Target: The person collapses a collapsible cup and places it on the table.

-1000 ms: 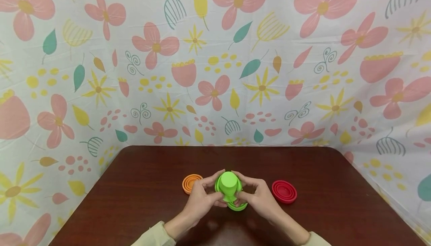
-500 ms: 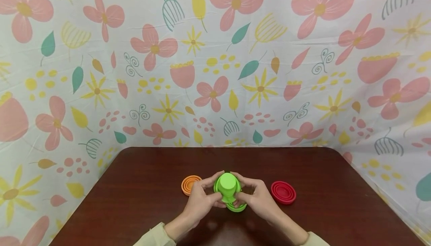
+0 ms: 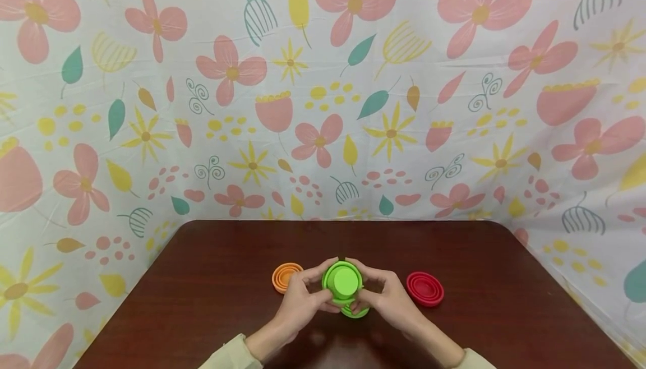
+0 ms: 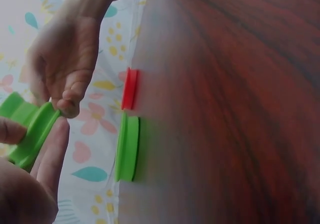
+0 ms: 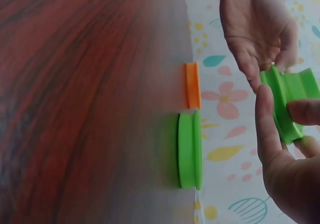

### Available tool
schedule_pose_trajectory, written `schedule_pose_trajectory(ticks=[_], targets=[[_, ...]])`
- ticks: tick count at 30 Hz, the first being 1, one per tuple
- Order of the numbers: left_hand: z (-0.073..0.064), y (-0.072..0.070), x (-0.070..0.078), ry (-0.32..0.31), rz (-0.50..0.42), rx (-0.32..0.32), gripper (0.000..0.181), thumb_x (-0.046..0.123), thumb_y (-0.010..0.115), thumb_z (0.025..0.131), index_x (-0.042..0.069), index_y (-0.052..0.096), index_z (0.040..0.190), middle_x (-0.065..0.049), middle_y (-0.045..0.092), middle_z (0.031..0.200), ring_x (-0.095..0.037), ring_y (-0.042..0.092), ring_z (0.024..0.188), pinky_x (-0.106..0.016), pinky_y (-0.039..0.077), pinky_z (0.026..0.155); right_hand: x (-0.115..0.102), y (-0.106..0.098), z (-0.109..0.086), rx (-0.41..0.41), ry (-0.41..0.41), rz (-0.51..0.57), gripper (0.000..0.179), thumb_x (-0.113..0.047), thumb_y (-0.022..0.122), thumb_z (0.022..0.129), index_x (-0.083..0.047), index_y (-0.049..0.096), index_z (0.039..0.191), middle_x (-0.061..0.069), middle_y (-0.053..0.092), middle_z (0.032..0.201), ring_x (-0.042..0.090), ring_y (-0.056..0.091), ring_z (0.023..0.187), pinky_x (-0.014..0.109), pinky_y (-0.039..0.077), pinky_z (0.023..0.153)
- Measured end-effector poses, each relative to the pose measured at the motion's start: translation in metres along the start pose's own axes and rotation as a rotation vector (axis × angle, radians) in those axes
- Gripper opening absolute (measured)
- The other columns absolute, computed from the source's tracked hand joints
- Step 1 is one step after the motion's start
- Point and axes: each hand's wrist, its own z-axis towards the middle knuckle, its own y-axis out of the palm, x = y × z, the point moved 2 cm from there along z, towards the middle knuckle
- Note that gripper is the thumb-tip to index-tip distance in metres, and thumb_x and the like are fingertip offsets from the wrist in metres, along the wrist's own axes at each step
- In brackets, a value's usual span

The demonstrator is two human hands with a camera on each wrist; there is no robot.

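A green collapsible silicone cup [image 3: 346, 282] is held above the table between both hands, its stepped middle raised and its narrow round end facing the head camera. My left hand [image 3: 301, 300] grips its left side, thumb in front and fingers behind. On the other side, my right hand [image 3: 387, 296] holds it in a like way. In the right wrist view, the green cup's [image 5: 287, 101] wide rim and stepped wall show side-on. Below it a second green piece [image 3: 355, 312], round and flat, lies on the table, partly hidden by the held cup; its side [image 4: 128, 148] shows in the left wrist view.
An orange collapsed cup [image 3: 285, 277] lies flat beyond my left hand, partly covered by it. Right of my right hand is a red collapsed cup [image 3: 425, 289]. The dark wooden table [image 3: 227, 262] ends at a flowered cloth [image 3: 323, 189] behind.
The raised middle of the green cup has shifted slightly down and right in the head view and now looks rounder and more face-on. Both hands stay nearly in place.
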Motion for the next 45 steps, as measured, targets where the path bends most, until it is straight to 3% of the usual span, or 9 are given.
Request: schedule_pose_trajectory(ticks=[7, 12, 21, 30, 36, 41, 45], targets=[[0.0, -0.01, 0.0, 0.006, -0.066, -0.189, 0.069, -0.007, 0.067, 0.096, 0.008, 0.046, 0.16, -0.021, 0.063, 0.141, -0.029, 0.073, 0.107, -0.052, 0.064, 0.081, 0.003, -0.007, -0.002, -0.109, -0.061, 0.046, 0.068, 0.003, 0.068, 0.098, -0.002, 0.042, 0.16, 0.025, 0.069, 0.125, 0.032, 0.075, 0.088, 0.051, 0.065, 0.078], [-0.001, -0.014, -0.001, 0.011, -0.054, -0.242, 0.068, -0.005, 0.066, 0.099, 0.007, 0.042, 0.162, -0.02, 0.059, 0.147, -0.028, 0.071, 0.112, -0.051, 0.063, 0.083, 0.004, -0.008, -0.002, -0.14, -0.099, 0.022, 0.068, 0.003, 0.066, 0.1, -0.002, 0.039, 0.162, 0.028, 0.068, 0.122, 0.031, 0.075, 0.088, 0.052, 0.065, 0.079], [0.0, -0.017, -0.002, 0.049, -0.011, -0.231, 0.066, -0.006, 0.068, 0.098, 0.0, 0.044, 0.159, -0.018, 0.061, 0.131, -0.027, 0.075, 0.102, -0.06, 0.06, 0.083, 0.0, -0.008, -0.002, -0.142, -0.053, 0.016, 0.064, 0.001, 0.068, 0.099, -0.003, 0.045, 0.159, 0.024, 0.068, 0.123, 0.03, 0.073, 0.091, 0.05, 0.065, 0.081], [0.0, -0.016, 0.001, 0.089, 0.049, -0.19, 0.064, -0.006, 0.071, 0.095, 0.006, 0.053, 0.155, -0.016, 0.062, 0.126, -0.026, 0.075, 0.097, -0.063, 0.059, 0.082, -0.004, -0.01, -0.002, -0.157, 0.03, 0.159, 0.054, -0.009, 0.056, 0.107, 0.003, 0.042, 0.159, 0.017, 0.063, 0.14, 0.03, 0.074, 0.097, 0.048, 0.063, 0.089], [0.0, -0.013, 0.003, 0.054, 0.039, -0.162, 0.053, 0.0, 0.064, 0.099, 0.003, 0.056, 0.151, -0.017, 0.064, 0.125, -0.027, 0.076, 0.093, -0.066, 0.059, 0.081, -0.003, -0.01, 0.0, -0.109, 0.092, 0.158, 0.054, -0.019, 0.055, 0.112, 0.009, 0.041, 0.156, 0.022, 0.068, 0.124, 0.026, 0.076, 0.088, 0.049, 0.063, 0.087], [0.001, -0.013, 0.003, 0.037, -0.008, -0.154, 0.039, 0.011, 0.06, 0.107, -0.002, 0.059, 0.144, -0.015, 0.064, 0.12, -0.029, 0.077, 0.08, -0.069, 0.058, 0.076, -0.003, -0.008, -0.001, -0.091, 0.088, 0.128, 0.051, -0.02, 0.056, 0.111, 0.01, 0.047, 0.153, 0.023, 0.069, 0.123, 0.026, 0.076, 0.086, 0.05, 0.064, 0.084], [0.001, -0.012, 0.003, 0.048, 0.005, -0.125, 0.036, 0.012, 0.063, 0.107, -0.004, 0.061, 0.139, -0.014, 0.063, 0.115, -0.023, 0.076, 0.083, -0.063, 0.061, 0.074, -0.003, -0.006, 0.0, -0.063, 0.082, 0.098, 0.049, -0.02, 0.058, 0.111, 0.01, 0.052, 0.149, 0.023, 0.072, 0.113, 0.025, 0.076, 0.081, 0.051, 0.064, 0.081]])
